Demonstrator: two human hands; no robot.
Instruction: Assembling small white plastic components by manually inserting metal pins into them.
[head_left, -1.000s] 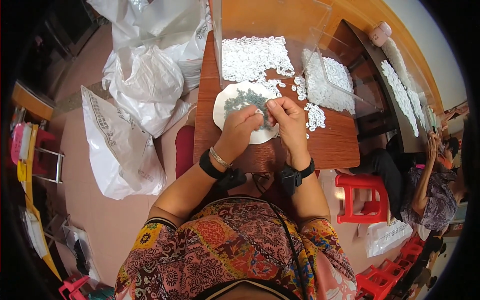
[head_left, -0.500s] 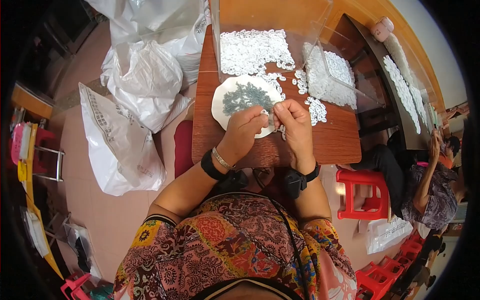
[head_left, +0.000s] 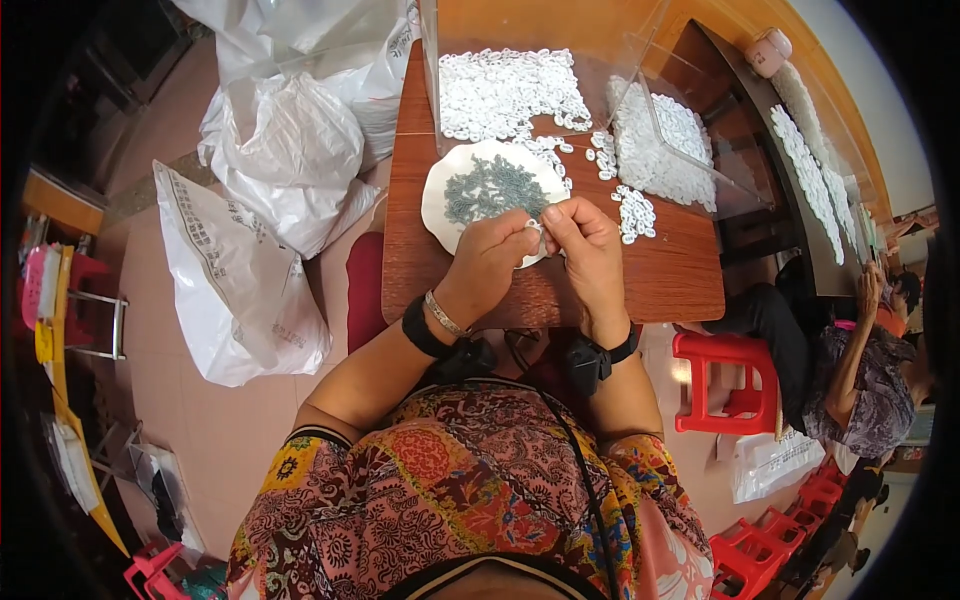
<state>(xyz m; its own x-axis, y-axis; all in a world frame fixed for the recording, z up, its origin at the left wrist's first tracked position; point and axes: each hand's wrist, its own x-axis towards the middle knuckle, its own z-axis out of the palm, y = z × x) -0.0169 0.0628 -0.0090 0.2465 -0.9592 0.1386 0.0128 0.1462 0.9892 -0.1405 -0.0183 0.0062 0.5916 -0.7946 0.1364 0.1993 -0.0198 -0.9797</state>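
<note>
Both of my hands meet over the near edge of a white scalloped plate (head_left: 436, 215). On the plate lies a pile of tiny grey-green metal pieces (head_left: 495, 188), too small to name surely. My left hand (head_left: 492, 258) is closed, pinching a small white oval plastic piece (head_left: 533, 226) between thumb and finger. Fingertips of my right hand (head_left: 588, 248) press together right beside that piece; what they pinch is too small to make out. Loose white oval pieces (head_left: 636, 215) lie on the wooden table to the right of my hands.
Clear plastic bins hold heaps of white oval pieces (head_left: 510, 95) at the back and right of the table (head_left: 675, 275). White sacks (head_left: 245, 290) stand on the floor to the left. A red stool (head_left: 725, 385) and another person (head_left: 850, 390) are at the right.
My hands stay pinched together in nearly the same place, with a slight shift of the right fingertips. The table and plate sit slightly higher in the picture.
</note>
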